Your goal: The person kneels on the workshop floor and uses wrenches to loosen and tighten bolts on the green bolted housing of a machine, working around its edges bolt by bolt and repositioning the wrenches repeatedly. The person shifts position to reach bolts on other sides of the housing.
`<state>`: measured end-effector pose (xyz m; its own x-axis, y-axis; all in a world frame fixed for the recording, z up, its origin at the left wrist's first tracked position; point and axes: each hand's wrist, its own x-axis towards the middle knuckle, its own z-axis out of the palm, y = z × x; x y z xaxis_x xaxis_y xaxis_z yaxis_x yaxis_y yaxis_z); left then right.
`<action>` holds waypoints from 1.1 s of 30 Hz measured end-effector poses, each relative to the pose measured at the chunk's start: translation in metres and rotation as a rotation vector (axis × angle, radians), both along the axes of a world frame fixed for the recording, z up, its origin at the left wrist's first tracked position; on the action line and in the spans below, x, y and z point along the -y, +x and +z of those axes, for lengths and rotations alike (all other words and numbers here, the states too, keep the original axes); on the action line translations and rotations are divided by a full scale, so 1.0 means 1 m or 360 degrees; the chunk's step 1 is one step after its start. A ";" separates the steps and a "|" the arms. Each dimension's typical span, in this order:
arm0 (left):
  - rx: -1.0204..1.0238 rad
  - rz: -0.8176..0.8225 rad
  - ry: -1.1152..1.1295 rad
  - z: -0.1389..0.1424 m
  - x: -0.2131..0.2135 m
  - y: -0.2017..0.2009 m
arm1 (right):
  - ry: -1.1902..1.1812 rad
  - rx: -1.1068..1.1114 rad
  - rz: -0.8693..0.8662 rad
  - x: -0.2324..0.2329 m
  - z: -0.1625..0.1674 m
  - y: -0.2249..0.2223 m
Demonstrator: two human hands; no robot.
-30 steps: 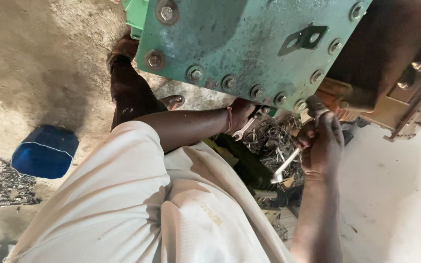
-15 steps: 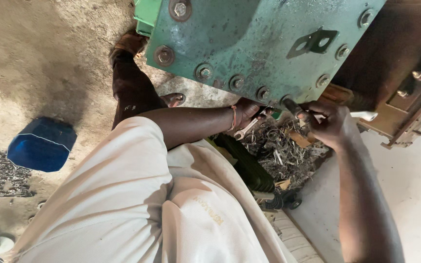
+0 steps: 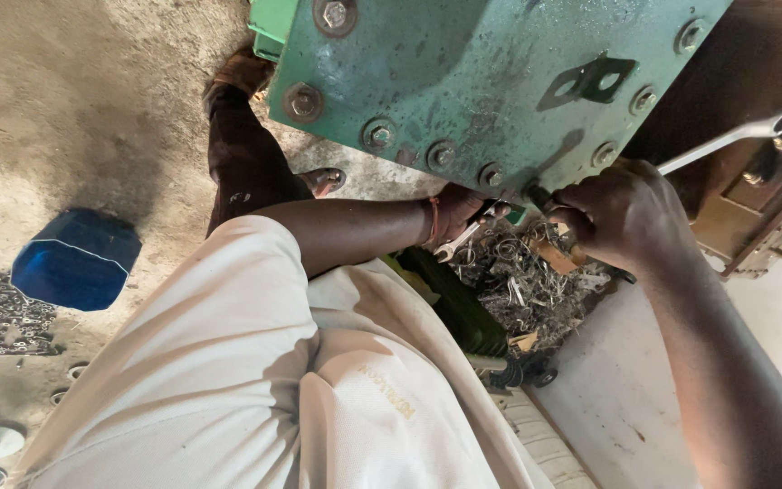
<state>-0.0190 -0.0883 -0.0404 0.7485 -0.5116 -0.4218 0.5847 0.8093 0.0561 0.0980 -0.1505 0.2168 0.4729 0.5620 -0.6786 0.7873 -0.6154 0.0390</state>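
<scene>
Two hands under one green plate, left hand gripping small spanner, right hand clenched on long spanner

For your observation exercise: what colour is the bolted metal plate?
Worn green, head view: bolted metal plate.

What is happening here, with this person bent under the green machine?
A person in a pale shirt works at the lower edge of a green bolted metal plate. The right hand grips a long silver spanner whose handle points up to the right. The left hand holds a smaller silver wrench just under the plate's edge. Beneath both hands lies a heap of metal shavings. A blue plastic container sits on the ground to the left.
</scene>
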 end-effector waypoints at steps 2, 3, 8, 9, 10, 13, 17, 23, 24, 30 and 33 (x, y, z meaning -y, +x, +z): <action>-0.0043 0.0003 0.0060 0.001 0.000 0.000 | 0.0039 0.0054 0.0122 -0.006 0.001 -0.001; -0.0061 0.0005 0.0090 0.002 0.000 0.000 | 0.0060 0.0084 0.0183 -0.008 0.000 -0.001; -0.0041 -0.0028 0.0056 0.003 -0.002 0.000 | -0.0016 0.0014 0.0099 0.010 -0.014 0.008; -0.0036 -0.0046 0.0056 0.003 -0.003 0.001 | -0.0022 -0.0027 0.0008 0.018 -0.018 0.009; -0.0051 -0.0038 0.0067 0.003 -0.002 0.002 | -0.0034 -0.0040 -0.0207 0.027 -0.023 0.008; -0.0106 -0.0040 0.0090 0.002 0.000 0.004 | 0.0213 -0.0192 -0.1099 0.050 -0.039 -0.010; -0.0184 -0.0049 0.0059 0.001 0.008 0.002 | 0.1349 -0.1354 -0.3043 0.052 -0.062 -0.064; -0.0226 -0.0060 -0.0112 -0.003 0.014 0.001 | 0.2032 -0.1083 -0.3748 0.011 -0.064 -0.108; -0.0235 -0.0069 -0.0144 -0.002 0.015 0.003 | 0.2151 -0.1120 -0.3682 0.010 -0.053 -0.113; -0.0276 -0.0221 0.0062 0.001 0.010 0.007 | 0.2020 -0.0800 -0.3071 0.039 -0.012 -0.143; -0.0088 -0.0090 0.0192 0.002 0.007 0.003 | 0.1460 -0.0259 -0.2426 0.057 -0.030 -0.132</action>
<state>-0.0164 -0.0949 -0.0384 0.6941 -0.4953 -0.5224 0.6339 0.7644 0.1175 -0.0340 -0.2079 0.1873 0.8510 -0.0773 -0.5194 -0.4816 -0.5093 -0.7133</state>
